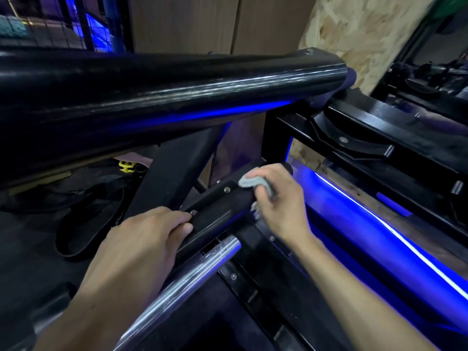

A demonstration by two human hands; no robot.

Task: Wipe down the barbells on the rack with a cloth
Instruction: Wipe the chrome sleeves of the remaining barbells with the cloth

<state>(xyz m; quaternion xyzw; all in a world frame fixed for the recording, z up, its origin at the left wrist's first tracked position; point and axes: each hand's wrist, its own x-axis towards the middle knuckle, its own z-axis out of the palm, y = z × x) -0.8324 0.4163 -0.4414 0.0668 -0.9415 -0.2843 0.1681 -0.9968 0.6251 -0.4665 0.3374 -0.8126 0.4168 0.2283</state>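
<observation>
Closest to the camera, a chrome barbell sleeve (177, 282) ran up from the lower left, its bright end stopping just below the black sleeve. And there was the left hand (141, 239), laid over the near part of that black barbell sleeve (215, 211), fingers pressed together and curled onto its upper side, fingertips right beside a small bolt. Just beyond, the right hand (276, 198) was on the job: thumb and fingers curled round a crumpled grey cloth (255, 182), pinching it and pressing it against the far part of the same black sleeve. A scrap of the cloth hung out below the palm. That sleeve lay in the black rack (354, 138), on a lower level, angled up toward the right. To the right of the hands a blue light strip (379, 224) glowed hard along the frame, running off to the lower right. On the floor to the left lay a dark strap or belt (83, 224), and past it a small yellow collar clip (125, 166). Higher and further, a fat black bar (177, 89) crossed the whole view, resting in the rack's upper cradle. Behind all that stood a chipboard panel (354, 29).
</observation>
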